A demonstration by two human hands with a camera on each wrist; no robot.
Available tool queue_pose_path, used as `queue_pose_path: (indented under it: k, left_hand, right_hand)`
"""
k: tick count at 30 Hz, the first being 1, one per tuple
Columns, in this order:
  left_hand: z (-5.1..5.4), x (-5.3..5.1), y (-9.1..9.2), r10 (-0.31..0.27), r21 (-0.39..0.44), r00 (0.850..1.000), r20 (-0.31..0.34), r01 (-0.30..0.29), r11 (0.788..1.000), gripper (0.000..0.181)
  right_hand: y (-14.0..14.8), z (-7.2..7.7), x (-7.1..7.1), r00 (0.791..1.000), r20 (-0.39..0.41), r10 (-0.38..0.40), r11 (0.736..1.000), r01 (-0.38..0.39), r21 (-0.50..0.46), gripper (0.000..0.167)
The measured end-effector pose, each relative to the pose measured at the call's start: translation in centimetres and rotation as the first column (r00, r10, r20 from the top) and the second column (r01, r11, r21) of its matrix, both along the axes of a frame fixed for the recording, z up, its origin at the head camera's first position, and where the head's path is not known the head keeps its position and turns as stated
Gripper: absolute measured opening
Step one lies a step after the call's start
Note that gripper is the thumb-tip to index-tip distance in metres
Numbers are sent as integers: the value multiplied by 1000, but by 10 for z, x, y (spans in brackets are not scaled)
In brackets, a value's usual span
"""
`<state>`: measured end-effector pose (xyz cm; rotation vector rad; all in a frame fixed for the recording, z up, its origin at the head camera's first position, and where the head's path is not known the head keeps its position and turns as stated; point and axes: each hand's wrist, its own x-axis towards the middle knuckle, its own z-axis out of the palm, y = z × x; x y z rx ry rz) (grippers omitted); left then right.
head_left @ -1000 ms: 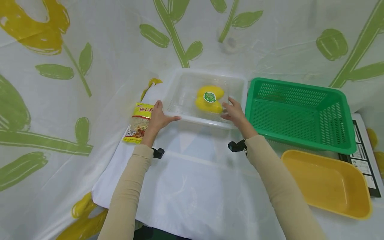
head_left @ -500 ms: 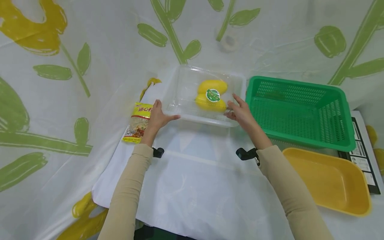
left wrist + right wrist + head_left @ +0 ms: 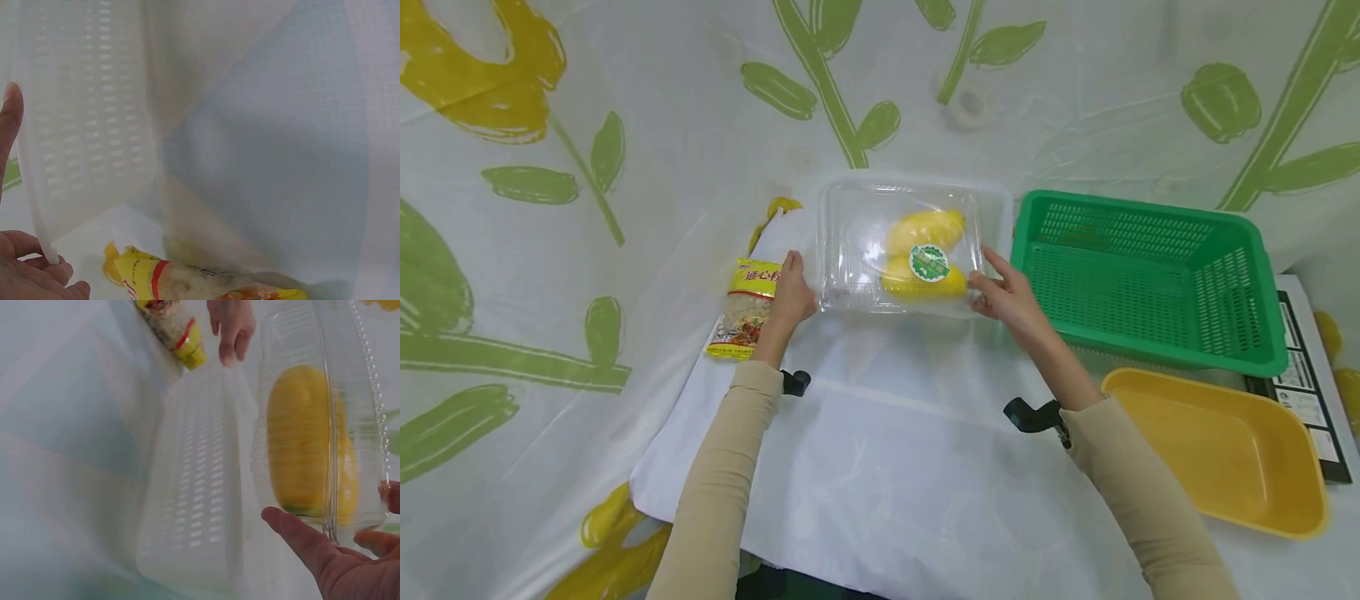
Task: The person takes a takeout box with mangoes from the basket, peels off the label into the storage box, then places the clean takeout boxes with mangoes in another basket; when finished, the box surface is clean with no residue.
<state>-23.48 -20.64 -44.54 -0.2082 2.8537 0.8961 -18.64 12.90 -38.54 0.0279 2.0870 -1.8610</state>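
My right hand [image 3: 1011,302] grips the right end of a clear plastic clamshell box [image 3: 853,237], thumb on one side and fingers on the other. Inside lie two yellow mango-like fruits [image 3: 925,229]; a round green-and-white sticker [image 3: 929,262] is on the lid. The box is raised above a white perforated basket [image 3: 194,481] and hides most of it in the head view. My left hand [image 3: 793,292] holds that basket's rim at its front left corner, fingers curled at the edge in the left wrist view.
A yellow-and-red food packet [image 3: 747,312] lies just left of my left hand. To the right stand a green perforated basket [image 3: 1150,354] and, nearer, a yellow tub [image 3: 1210,450]. A black-and-white panel [image 3: 1311,383] lies partly under them. White cloth [image 3: 880,467] covers the table.
The clear box has come up out of the white basket and toward me, tilted a little, with my right hand on its end. My left hand has stayed at the basket's corner.
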Motion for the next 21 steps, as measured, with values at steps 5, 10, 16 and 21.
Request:
queue_pose_path:
  k: [5,10,16,21]
  left_hand:
    - [0,0,1,-5,-4,1000,-2,5,1000,74]
    - [-2,0,1,-9,9,1000,-8,9,1000,62]
    - [-3,-1,1,-3,11,1000,-10,4,1000,68]
    - [-1,0,0,10,20,1000,0,-10,1000,92]
  right_hand:
    - [3,-1,12,998,-45,35,997,-32,69,63]
    - [6,-2,23,994,-81,72,990,-62,124,61]
    - [13,-7,42,993,-85,82,985,-68,156,60]
    - [20,-15,58,992,-101,74,990,-61,128,59]
